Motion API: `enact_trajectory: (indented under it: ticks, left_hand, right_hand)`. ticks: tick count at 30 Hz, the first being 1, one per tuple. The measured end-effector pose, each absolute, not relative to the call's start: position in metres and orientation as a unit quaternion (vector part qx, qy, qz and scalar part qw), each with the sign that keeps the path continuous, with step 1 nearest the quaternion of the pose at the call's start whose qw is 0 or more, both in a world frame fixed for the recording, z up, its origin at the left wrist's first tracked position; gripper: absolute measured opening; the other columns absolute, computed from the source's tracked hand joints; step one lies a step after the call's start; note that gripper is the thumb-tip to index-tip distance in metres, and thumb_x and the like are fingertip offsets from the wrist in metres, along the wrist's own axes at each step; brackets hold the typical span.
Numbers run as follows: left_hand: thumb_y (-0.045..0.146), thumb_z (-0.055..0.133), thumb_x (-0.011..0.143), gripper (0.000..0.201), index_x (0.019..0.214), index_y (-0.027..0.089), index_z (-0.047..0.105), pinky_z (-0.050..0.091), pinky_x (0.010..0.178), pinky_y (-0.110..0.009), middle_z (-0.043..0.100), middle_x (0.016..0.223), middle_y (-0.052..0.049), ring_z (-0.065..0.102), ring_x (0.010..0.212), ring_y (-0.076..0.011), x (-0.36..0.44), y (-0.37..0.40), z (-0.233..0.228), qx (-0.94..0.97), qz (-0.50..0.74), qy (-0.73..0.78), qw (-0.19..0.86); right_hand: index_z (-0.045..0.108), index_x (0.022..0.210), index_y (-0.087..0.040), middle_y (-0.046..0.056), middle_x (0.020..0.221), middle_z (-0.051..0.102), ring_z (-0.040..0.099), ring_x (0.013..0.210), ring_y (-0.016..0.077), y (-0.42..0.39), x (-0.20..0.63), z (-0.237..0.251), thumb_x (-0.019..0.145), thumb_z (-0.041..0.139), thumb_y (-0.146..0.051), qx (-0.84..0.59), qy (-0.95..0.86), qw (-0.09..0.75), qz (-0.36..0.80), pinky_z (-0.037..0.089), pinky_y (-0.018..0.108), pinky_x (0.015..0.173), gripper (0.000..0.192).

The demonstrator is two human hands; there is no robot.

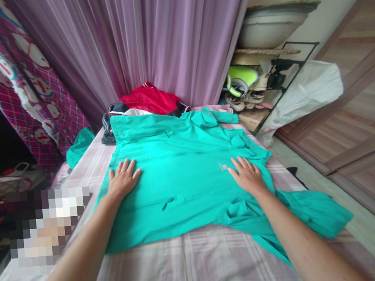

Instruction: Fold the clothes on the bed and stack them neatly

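Home bedroom, bed (pixel 197 261) with checked sheet, purple curtain (pixel 154 43), shoe rack (pixel 267 86)

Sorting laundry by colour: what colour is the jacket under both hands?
Teal green jacket, plain; head view shows it best.

Teal jacket (pixel 184 179) lies spread flat on the bed (one sleeve trailing off right).

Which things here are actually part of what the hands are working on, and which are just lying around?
In hand: teal jacket, spread on the bed; left hand and right hand flat on it.

Lying about: red garment, dark garment, shoe rack, white bag.
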State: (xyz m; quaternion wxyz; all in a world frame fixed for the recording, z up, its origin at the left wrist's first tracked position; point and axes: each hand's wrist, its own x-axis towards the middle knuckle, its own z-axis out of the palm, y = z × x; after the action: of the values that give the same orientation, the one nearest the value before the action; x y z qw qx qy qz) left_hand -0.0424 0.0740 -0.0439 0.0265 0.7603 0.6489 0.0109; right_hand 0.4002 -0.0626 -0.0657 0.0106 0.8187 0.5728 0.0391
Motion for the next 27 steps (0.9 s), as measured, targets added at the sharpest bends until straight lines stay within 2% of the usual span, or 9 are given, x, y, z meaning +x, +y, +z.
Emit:
enact_trajectory:
  ticks: [10, 16, 22, 27]
  left_hand:
    - [0.054, 0.024, 0.098, 0.064, 0.154, 0.025, 0.028, 0.016, 0.118, -0.060, 0.023, 0.164, -0.009, 0.019, 0.150, -0.0303, -0.039, 0.072, -0.041, 0.757, 0.001, 0.652, 0.034]
    - [0.052, 0.027, 0.097, 0.062, 0.154, 0.026, 0.030, 0.018, 0.116, -0.062, 0.026, 0.163, -0.007, 0.021, 0.150, -0.0305, -0.051, 0.086, -0.042, 0.763, -0.010, 0.645, 0.035]
    - [0.048, 0.027, 0.096, 0.062, 0.152, 0.024, 0.034, 0.021, 0.115, -0.065, 0.029, 0.162, -0.010, 0.022, 0.149, -0.0311, -0.070, 0.111, -0.047, 0.755, -0.003, 0.655, 0.029]
    - [0.048, 0.026, 0.095, 0.062, 0.152, 0.026, 0.035, 0.021, 0.115, -0.064, 0.028, 0.162, -0.010, 0.023, 0.149, -0.0308, -0.075, 0.130, -0.051, 0.754, -0.002, 0.657, 0.011]
  right_hand:
    - [0.039, 0.151, -0.024, 0.009, 0.159, 0.034, 0.030, 0.144, 0.0264, -0.063, 0.396, -0.065, 0.100, 0.028, -0.046, 0.822, 0.568, 0.012, 0.045, 0.029, 0.048, 0.113, 0.057]
    - [0.048, 0.145, -0.024, 0.010, 0.154, 0.042, 0.036, 0.140, 0.0278, -0.056, 0.397, -0.053, 0.097, 0.036, -0.047, 0.816, 0.577, 0.028, 0.036, 0.034, 0.047, 0.109, 0.054]
    - [0.066, 0.121, -0.019, 0.015, 0.127, 0.064, 0.062, 0.113, 0.0268, -0.027, 0.401, -0.010, 0.096, 0.042, -0.040, 0.804, 0.588, 0.088, -0.012, 0.047, 0.038, 0.091, 0.041]
    - [0.072, 0.107, -0.021, 0.014, 0.112, 0.072, 0.066, 0.105, 0.0293, 0.010, 0.408, 0.006, 0.095, 0.045, -0.042, 0.828, 0.554, 0.085, -0.029, 0.049, 0.038, 0.083, 0.036]
